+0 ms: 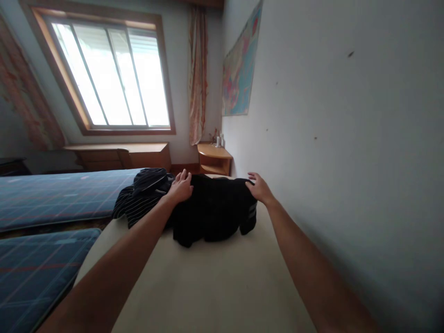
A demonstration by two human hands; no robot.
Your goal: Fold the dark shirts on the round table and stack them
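A black garment lies spread on a cream-coloured surface, with light grey stripes near its right end. My left hand rests at its upper left edge, fingers apart. At the upper right corner is my right hand, its thumb by the cloth and its fingers stretched out, with a gap between them. Bunched to the left of my left hand are dark clothes, including a striped black-and-white piece. The undersides of the black garment are hidden.
The cream surface runs along a white wall on my right. Blue plaid mattresses lie to the left. Beyond stand a wooden corner shelf and a desk under the window.
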